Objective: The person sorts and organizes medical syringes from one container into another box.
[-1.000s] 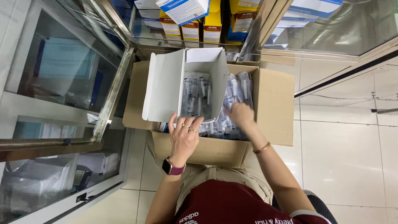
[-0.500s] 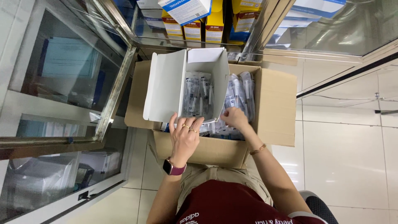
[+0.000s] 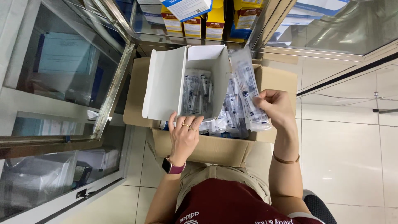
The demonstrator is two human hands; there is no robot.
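Note:
A brown cardboard carton [image 3: 215, 149] sits in front of me, full of clear-wrapped syringe packets [image 3: 232, 116]. Standing in it is a small white box [image 3: 166, 83] with its lid open, holding several of the same packets. My left hand [image 3: 184, 135], with rings and a wrist watch, grips the white box's lower edge. My right hand [image 3: 277, 108] is raised above the carton's right side and pinches a small bunch of syringe packets [image 3: 248, 89] that point up toward the white box.
A glass-door cabinet [image 3: 62, 83] stands open at the left, its metal frame close to the carton. A shelf above holds yellow and blue boxes [image 3: 199, 18]. White floor tiles [image 3: 344, 157] spread to the right. My lap lies just below the carton.
My right hand has come up out of the carton with a bunch of syringe packets, moving right and upward. My left hand has stayed on the white box.

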